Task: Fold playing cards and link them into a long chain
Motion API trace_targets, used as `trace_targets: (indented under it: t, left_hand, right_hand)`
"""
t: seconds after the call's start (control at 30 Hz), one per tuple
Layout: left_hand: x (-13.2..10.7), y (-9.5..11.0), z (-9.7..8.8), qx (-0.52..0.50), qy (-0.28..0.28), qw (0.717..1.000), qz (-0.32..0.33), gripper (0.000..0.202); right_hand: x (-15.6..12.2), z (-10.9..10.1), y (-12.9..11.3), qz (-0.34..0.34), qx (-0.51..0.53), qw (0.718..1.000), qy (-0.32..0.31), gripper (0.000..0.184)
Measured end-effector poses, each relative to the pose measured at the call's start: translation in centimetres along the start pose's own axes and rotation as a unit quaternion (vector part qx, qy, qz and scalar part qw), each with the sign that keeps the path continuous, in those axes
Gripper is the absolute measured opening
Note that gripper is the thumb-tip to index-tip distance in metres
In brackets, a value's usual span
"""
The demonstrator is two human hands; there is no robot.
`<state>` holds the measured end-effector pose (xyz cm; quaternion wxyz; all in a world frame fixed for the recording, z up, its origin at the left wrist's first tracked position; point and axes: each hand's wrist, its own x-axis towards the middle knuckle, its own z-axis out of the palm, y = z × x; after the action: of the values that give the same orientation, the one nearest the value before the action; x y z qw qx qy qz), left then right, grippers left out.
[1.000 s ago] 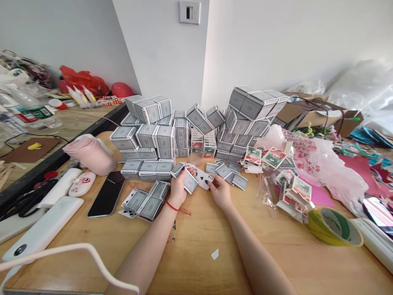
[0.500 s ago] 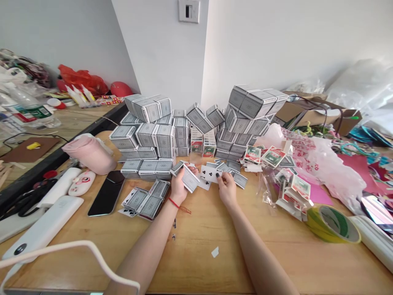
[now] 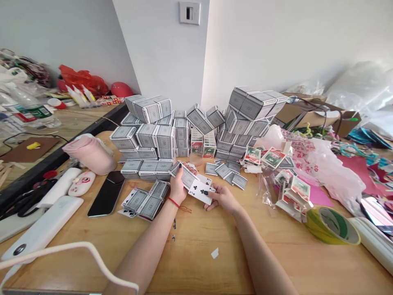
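My left hand [image 3: 178, 186] is closed on a folded playing card [image 3: 186, 177] with its grey patterned back up. Between thumb and fingers, my right hand [image 3: 224, 198] pinches a three of clubs [image 3: 200, 191], face up, its left end close by the folded card. Another face-up card [image 3: 204, 179], marked 2, shows partly behind the three; what supports it is hidden. Beyond my right hand lie several loose folded cards [image 3: 227, 173]. To the left of my left wrist is a cluster of folded cards [image 3: 150, 201] with face-up cards beneath.
Blocks of folded cards stand stacked at left [image 3: 144, 139] and right [image 3: 245, 119]. Opened card boxes [image 3: 296, 188] and a yellow tape roll [image 3: 333, 225] lie right. A phone [image 3: 106, 194], power bank [image 3: 46, 223] and white cable [image 3: 92, 250] are left.
My right hand has moved down and turned, bringing the three of clubs lower and left, in front of the other face-up card. My left hand has stayed nearly in place with the folded card.
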<state>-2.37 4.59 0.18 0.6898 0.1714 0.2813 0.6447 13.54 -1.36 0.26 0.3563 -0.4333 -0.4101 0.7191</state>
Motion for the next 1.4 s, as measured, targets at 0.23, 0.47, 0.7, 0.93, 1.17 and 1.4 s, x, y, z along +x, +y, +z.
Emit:
trace_targets:
  t: [0.23,0.47,0.7,0.93,1.17,1.4]
  left_hand:
    - [-0.4,0.4,0.2,0.006,0.017,1.0,0.009,0.024]
    - [-0.3,0.0,0.1,0.016,-0.006,1.0,0.025,0.024]
    - [-0.1,-0.3,-0.1,0.027,-0.019,0.999,0.025,0.03]
    - [-0.2,-0.1,0.0,0.022,-0.011,0.999,0.024,0.03]
    - [-0.2,-0.5,-0.2,0.019,-0.034,0.999,0.033,0.032]
    - [-0.2,-0.3,0.0,0.025,0.003,0.998,0.061,0.027]
  right_hand:
    - [-1.0,-1.5,-0.9,0.057,-0.003,0.997,-0.054,0.033]
    - [-0.5,-1.4,-0.5,0.04,-0.002,0.998,-0.044,0.029]
    - [-0.5,-1.5,-0.4,0.059,-0.015,0.996,-0.058,0.03]
    - [-0.7,-1.4,-0.6,0.064,-0.036,0.995,-0.071,0.027]
    - [0.1,-1.5,0.1,0.018,0.004,1.0,0.014,0.029]
    - [1.0,0.0,0.8,-0.05,0.049,0.992,0.107,0.023]
